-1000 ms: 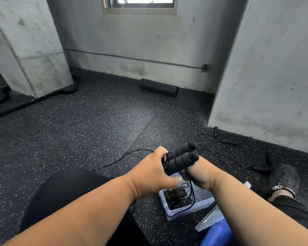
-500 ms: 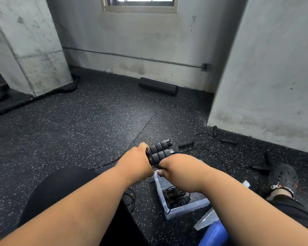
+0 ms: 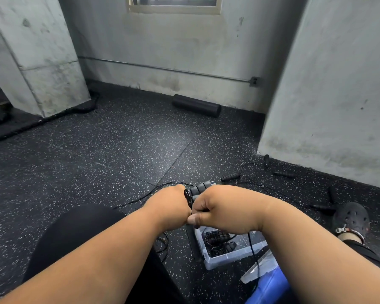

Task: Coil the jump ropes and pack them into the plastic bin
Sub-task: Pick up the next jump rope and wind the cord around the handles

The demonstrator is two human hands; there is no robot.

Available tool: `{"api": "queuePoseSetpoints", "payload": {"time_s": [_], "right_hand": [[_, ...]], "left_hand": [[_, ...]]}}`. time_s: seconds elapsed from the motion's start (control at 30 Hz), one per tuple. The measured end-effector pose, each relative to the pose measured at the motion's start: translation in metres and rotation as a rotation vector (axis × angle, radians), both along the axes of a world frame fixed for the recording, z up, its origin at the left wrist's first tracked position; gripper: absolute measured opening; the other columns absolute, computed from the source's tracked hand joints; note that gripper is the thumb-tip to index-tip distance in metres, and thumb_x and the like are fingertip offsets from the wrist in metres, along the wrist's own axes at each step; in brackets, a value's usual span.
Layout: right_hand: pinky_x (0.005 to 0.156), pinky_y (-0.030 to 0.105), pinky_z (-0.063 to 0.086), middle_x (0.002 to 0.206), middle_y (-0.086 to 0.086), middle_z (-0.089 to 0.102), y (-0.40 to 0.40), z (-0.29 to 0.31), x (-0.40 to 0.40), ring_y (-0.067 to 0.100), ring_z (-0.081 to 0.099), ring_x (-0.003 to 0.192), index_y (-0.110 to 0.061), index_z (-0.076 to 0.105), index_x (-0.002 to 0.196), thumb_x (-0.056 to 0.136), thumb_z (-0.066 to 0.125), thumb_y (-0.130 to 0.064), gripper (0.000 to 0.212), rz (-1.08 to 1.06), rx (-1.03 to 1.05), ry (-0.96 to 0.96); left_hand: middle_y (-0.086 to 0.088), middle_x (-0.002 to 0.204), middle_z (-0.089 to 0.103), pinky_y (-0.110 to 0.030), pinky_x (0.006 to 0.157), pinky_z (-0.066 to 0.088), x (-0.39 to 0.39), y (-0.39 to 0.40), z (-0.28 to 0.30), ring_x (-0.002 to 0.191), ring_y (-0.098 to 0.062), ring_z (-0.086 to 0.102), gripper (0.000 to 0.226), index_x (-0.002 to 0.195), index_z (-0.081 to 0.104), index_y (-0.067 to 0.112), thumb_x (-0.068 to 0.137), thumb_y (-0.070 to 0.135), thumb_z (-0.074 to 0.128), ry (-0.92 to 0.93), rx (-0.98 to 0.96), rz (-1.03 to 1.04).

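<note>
Both hands meet above the clear plastic bin (image 3: 233, 258), which holds coiled black ropes. My left hand (image 3: 166, 204) and my right hand (image 3: 217, 205) together grip a pair of black foam jump rope handles (image 3: 201, 189), held side by side. A thin black cord (image 3: 140, 199) runs from the handles across the floor to the left. More cord hangs from my right hand down past the bin's right side. Several other black rope handles (image 3: 229, 177) lie on the floor near the right wall.
A black foam roller (image 3: 195, 105) lies by the far wall. My black shoe (image 3: 351, 218) is at the right. A blue object (image 3: 270, 288) and a clear lid (image 3: 261, 268) sit in front of the bin. My dark-clad knee fills the lower left.
Both hands with the handles have come down and left toward the bin. My right hand has closed over the handles, hiding most of them.
</note>
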State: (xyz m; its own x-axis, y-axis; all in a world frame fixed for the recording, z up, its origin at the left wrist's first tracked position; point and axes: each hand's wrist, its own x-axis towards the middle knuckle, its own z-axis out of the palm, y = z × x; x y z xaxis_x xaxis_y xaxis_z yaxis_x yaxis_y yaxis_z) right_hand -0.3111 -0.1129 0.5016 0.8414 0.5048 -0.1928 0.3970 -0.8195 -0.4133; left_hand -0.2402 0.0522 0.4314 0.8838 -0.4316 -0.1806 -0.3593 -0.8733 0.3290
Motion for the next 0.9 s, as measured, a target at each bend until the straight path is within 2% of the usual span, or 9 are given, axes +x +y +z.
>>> {"api": "queuePoseSetpoints", "payload": {"time_s": [0.13,0.23,0.33,0.47,0.53,0.6,0.67,0.77,0.9], "right_hand": [[0.059,0.031,0.046,0.067,-0.002,0.063,-0.014,0.007,0.009,0.008,0.051,0.057,-0.015,0.069,0.076,0.099,0.064,-0.044,0.037,-0.172,0.173,-0.084],[0.055,0.024,0.044,0.063,-0.001,0.063,-0.035,0.007,0.025,0.005,0.050,0.054,-0.013,0.067,0.072,0.086,0.081,-0.044,0.037,-0.330,0.316,-0.143],[0.053,0.027,0.037,0.058,-0.003,0.052,-0.057,-0.010,0.033,0.010,0.043,0.057,-0.011,0.058,0.067,0.079,0.087,-0.044,0.045,-0.409,0.470,-0.024],[0.060,0.028,0.040,0.067,-0.001,0.058,-0.060,-0.043,0.031,0.012,0.049,0.064,-0.012,0.059,0.072,0.093,0.075,-0.033,0.033,-0.497,0.825,0.132],[0.071,0.032,0.051,0.076,-0.005,0.070,-0.052,-0.058,0.032,0.012,0.062,0.072,-0.015,0.064,0.075,0.102,0.064,-0.017,0.027,-0.516,0.757,0.066],[0.086,0.046,0.056,0.096,0.010,0.075,-0.044,-0.075,0.037,0.027,0.066,0.088,-0.010,0.073,0.095,0.103,0.052,-0.004,0.023,-0.494,0.457,-0.023],[0.084,0.046,0.053,0.098,0.019,0.071,-0.035,-0.087,0.039,0.032,0.062,0.088,0.000,0.071,0.102,0.100,0.046,0.002,0.025,-0.481,0.275,-0.074],[0.062,0.030,0.040,0.063,-0.013,0.060,-0.021,-0.086,0.033,0.004,0.047,0.059,-0.020,0.067,0.078,0.103,0.044,-0.004,0.038,-0.455,0.390,-0.031],[0.054,0.021,0.032,0.061,-0.008,0.048,-0.015,-0.078,0.018,0.003,0.038,0.049,-0.002,0.055,0.078,0.111,0.041,-0.028,0.044,-0.533,0.435,0.062]], "left_hand": [[0.012,0.095,0.068,-0.031,0.077,0.056,-0.002,0.000,0.003,0.087,-0.013,0.067,0.048,0.103,0.057,0.032,0.067,0.053,0.081,-0.061,-0.144,-0.205],[0.015,0.081,0.067,-0.025,0.066,0.053,-0.013,-0.004,0.009,0.072,-0.003,0.064,0.038,0.097,0.054,0.042,0.069,0.042,0.079,-0.053,-0.235,-0.297],[0.012,0.085,0.066,-0.031,0.072,0.056,-0.023,-0.007,0.018,0.076,-0.005,0.064,0.033,0.095,0.053,0.034,0.075,0.038,0.079,-0.055,-0.305,-0.367],[0.010,0.090,0.068,-0.036,0.075,0.057,-0.024,-0.006,0.023,0.078,-0.007,0.065,0.035,0.100,0.053,0.036,0.077,0.030,0.079,0.032,-0.471,-0.287],[0.006,0.098,0.068,-0.033,0.075,0.060,-0.022,-0.003,0.018,0.077,-0.007,0.065,0.052,0.117,0.047,0.042,0.081,0.026,0.081,0.122,-0.576,-0.212],[-0.001,0.103,0.067,-0.028,0.067,0.058,-0.018,-0.001,0.012,0.070,-0.006,0.062,0.076,0.138,0.035,0.045,0.085,0.017,0.081,0.248,-0.721,-0.153],[-0.003,0.105,0.067,-0.023,0.066,0.052,-0.015,0.000,0.006,0.070,-0.007,0.061,0.092,0.151,0.029,0.050,0.086,0.010,0.081,0.325,-0.838,-0.100],[0.005,0.104,0.068,-0.018,0.070,0.049,-0.012,-0.004,0.004,0.080,-0.009,0.064,0.068,0.141,0.051,0.037,0.086,0.018,0.086,0.398,-0.956,-0.028],[0.003,0.088,0.062,-0.023,0.055,0.046,-0.006,-0.004,0.012,0.063,-0.008,0.052,0.040,0.125,0.057,0.025,0.093,0.028,0.080,0.417,-1.034,0.159]]}}
